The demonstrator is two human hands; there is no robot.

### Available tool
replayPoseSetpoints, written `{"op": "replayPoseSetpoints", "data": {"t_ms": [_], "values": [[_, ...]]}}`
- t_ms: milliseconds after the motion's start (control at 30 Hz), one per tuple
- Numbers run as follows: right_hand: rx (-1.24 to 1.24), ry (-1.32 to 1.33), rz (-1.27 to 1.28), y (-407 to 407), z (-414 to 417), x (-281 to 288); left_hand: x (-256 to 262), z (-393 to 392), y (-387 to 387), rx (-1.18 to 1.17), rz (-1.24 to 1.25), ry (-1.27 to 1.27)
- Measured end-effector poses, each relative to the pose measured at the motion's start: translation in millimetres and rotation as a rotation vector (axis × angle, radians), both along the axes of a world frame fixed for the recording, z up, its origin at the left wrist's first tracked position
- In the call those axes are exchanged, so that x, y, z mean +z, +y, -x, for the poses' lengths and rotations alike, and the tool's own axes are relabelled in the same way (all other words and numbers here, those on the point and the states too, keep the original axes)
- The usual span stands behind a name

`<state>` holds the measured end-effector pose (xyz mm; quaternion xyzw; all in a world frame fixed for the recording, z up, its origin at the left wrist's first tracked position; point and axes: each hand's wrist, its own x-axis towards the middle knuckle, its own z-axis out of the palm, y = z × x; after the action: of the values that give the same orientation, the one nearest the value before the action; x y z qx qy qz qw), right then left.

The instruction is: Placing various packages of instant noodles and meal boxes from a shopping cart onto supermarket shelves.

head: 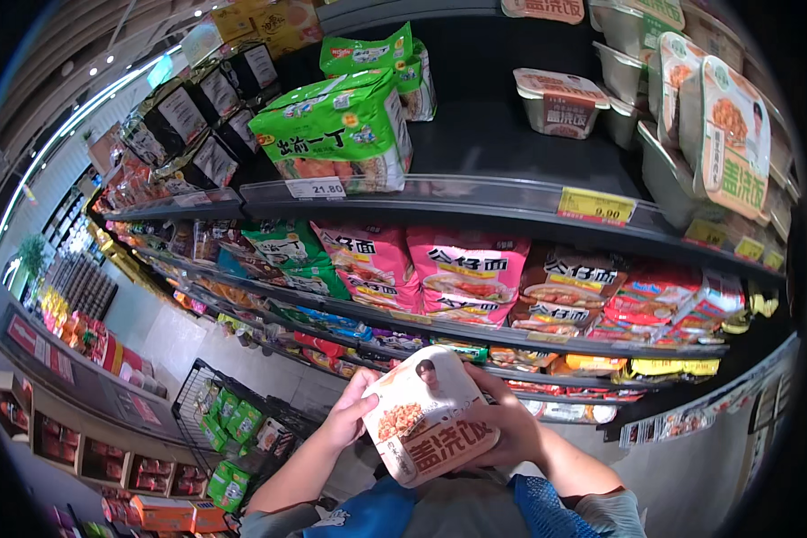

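A packaged instant rice meal box (pixel 434 417) with a printed lid is held in front of my body, its lid turned up towards me. My left hand (pixel 353 410) grips the box's left edge, the thumb on the lid's rim. Around the right side is my right hand (pixel 511 420), its fingers partly hidden behind the box. On the upper shelf a similar meal box (pixel 561 104) sits alone, and more meal boxes (pixel 733 134) are stacked and tilted at the right. A green multipack of Nissin instant noodles (pixel 336 134) stands left of them.
Below the upper shelf's edge (pixel 444 188), pink noodle packs (pixel 467 276) and brown noodle packs (pixel 565 289) fill a lower shelf. A black wire shopping cart (pixel 191 417) holding green packs (pixel 245 420) stands at lower left. Beyond it is a display with wooden compartments (pixel 81 450).
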<state>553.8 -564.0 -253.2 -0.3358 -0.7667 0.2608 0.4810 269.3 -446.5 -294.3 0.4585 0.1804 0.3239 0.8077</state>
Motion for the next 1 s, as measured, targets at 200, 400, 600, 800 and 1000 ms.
{"op": "replayPoseSetpoints", "data": {"t_ms": [200, 400, 600, 800, 1000], "values": [[-0.128, 0.260, -0.224, 15.8, -34.4, -7.8, 38.6, -55.8, -19.7, 0.137, -0.200, -0.096], [-0.310, 0.388, -0.144, 17.0, -60.4, 1.9, 52.2, -82.8, -24.0, 0.103, -0.848, 0.003], [-0.315, 0.324, -0.545, 20.3, -66.6, 23.3, 96.5, -118.6, -36.5, 0.316, -1.256, 0.108], [0.061, 1.203, 0.144, 1.0, -49.6, 63.5, 110.9, -139.0, -30.9, 0.324, -1.189, -0.072], [-0.220, 0.254, -0.709, 10.8, -64.5, 89.0, 134.2, -156.5, -0.2, 0.241, -1.090, -0.346]]}}
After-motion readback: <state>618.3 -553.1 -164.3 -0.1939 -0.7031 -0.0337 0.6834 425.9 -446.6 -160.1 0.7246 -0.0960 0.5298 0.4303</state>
